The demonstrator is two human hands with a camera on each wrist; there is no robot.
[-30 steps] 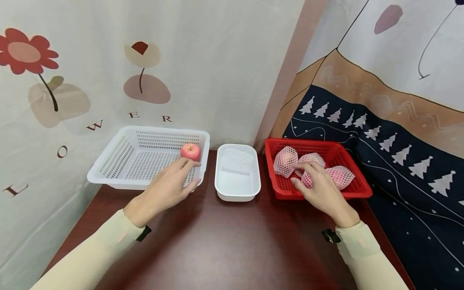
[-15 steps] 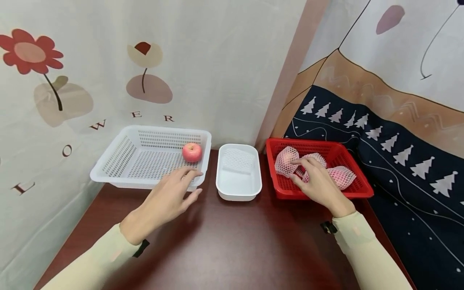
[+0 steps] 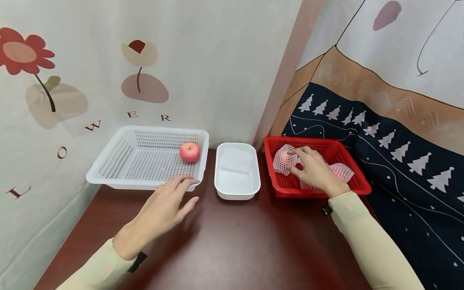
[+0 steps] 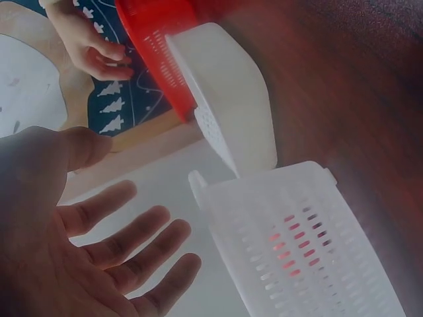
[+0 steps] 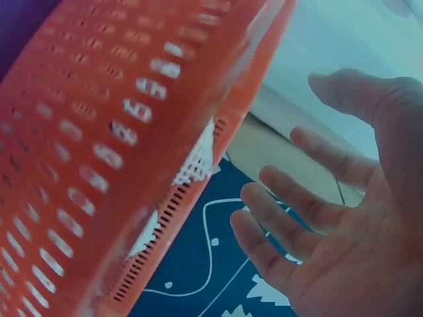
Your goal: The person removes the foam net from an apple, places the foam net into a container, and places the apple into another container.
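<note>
My left hand [image 3: 159, 211] hovers by the front right corner of a white perforated basket [image 3: 119, 182], its fingers spread and holding nothing. A bare red apple [image 3: 189, 152] sits in that basket's right side. Over a red basket [image 3: 301, 194], my right hand [image 3: 313, 171] hangs with fingers loosely bent and apart, the palm free in the right wrist view. Several fruits in foam net sleeves lie in the red basket. One netted fruit [image 3: 282, 162] is just left of my right fingertips; another netted fruit [image 3: 342, 172] shows beyond the hand. My hand partly covers the others.
Between the two baskets stands a small white tray [image 3: 235, 187] with a white foam net [image 3: 237, 160] in its back part. All three containers rest on a dark reddish-brown table [image 3: 232, 241]. Printed curtains [image 3: 217, 72] rise close behind and at the right.
My left hand has drawn back from the apple toward the front, uncovering it. Over the red basket, my right hand has shifted slightly left and toward the back.
</note>
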